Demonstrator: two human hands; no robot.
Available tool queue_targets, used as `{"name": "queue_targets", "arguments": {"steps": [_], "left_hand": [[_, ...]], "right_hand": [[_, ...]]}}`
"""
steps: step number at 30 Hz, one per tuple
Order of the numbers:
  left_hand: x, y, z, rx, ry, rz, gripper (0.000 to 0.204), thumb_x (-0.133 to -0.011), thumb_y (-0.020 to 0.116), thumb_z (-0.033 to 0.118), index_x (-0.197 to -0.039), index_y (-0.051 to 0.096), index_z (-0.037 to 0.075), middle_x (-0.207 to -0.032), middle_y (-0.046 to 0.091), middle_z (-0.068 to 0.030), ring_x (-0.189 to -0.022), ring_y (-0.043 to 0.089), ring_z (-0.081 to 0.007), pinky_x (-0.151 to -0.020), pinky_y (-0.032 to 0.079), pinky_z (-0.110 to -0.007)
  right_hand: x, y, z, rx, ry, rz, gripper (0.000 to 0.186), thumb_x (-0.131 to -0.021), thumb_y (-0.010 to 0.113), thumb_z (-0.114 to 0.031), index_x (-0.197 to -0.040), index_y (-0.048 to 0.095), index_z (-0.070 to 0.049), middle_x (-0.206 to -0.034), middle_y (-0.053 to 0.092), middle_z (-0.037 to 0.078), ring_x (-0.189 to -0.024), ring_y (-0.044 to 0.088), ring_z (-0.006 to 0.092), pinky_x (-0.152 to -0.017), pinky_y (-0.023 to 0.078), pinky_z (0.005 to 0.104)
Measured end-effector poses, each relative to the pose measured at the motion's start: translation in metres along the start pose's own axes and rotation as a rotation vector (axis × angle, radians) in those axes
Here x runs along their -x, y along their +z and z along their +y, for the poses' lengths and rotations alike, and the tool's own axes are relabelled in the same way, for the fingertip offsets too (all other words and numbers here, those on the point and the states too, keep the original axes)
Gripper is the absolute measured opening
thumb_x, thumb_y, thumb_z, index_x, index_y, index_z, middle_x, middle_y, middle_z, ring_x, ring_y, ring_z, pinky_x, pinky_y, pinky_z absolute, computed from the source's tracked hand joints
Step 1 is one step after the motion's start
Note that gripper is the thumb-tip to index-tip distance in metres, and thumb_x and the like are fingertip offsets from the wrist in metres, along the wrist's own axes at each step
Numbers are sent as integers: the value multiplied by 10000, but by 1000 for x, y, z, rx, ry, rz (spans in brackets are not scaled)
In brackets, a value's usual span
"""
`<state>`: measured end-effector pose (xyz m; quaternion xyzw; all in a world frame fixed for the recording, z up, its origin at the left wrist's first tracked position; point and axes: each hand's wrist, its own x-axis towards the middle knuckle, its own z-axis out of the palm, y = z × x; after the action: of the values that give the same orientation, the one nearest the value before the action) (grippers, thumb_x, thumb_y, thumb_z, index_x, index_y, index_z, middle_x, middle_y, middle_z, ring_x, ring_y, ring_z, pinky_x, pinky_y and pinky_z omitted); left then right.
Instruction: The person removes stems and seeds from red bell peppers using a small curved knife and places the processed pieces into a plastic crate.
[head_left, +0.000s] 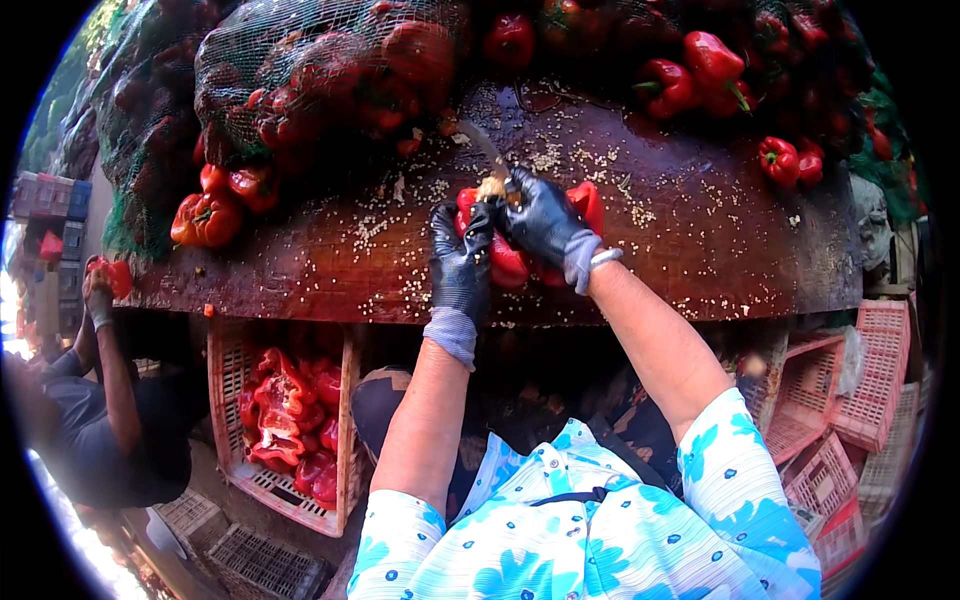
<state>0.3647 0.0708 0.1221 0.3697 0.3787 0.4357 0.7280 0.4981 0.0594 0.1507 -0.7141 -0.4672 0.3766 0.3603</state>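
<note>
On the seed-strewn brown table [660, 265], my two black-gloved hands work close together over a cut red bell pepper [508, 264]. My right hand [545, 215] is closed round a knife [482, 142], its blade pointing away toward the upper left. A pale, seedy pepper core [490, 188] shows by the knife at my fingertips. My left hand [462, 262] is closed against the pepper, thumb and fingertips pressed in near the core; its exact grip is partly hidden. More red pepper [588, 205] shows beyond my right hand.
Net sacks of red peppers [300, 90] line the table's far side, with loose peppers [205, 220] at left and others [790, 160] at right. Below the edge stands a crate [345, 430] holding cut peppers [285, 410]. Pink crates [870, 375] pile up right. Another person's hand [98, 290] holds a pepper at far left.
</note>
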Motion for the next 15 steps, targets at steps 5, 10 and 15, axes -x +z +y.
{"name": "queue_targets", "arguments": {"steps": [5,10,15], "left_hand": [[10,7,-8,35,31,35,278,-933,634,158,-1174,515,86,-1098,616,-41,-983,589,-137,-883,488,-283],[5,-6,-7,209,55,86,250,-920,650,136,-1144,548,93,-1077,622,-32,-963,596,-126,-884,495,-283],[11,-15,13,332,50,105,225,-931,634,134,-1135,549,95,-1071,626,-33,-969,591,-127,-883,489,-287]], "right_hand": [[-16,8,31,-522,-10,13,289,-885,664,-205,-1107,594,-34,-931,685,90,-812,644,157,-721,525,314],[30,-36,6,-871,-33,18,240,-917,643,-204,-1107,558,-86,-923,646,35,-716,647,118,-504,499,230],[98,-112,37,-670,-49,209,296,-956,550,-271,-1208,552,-115,-1022,632,-7,-642,503,29,-518,377,185]]}}
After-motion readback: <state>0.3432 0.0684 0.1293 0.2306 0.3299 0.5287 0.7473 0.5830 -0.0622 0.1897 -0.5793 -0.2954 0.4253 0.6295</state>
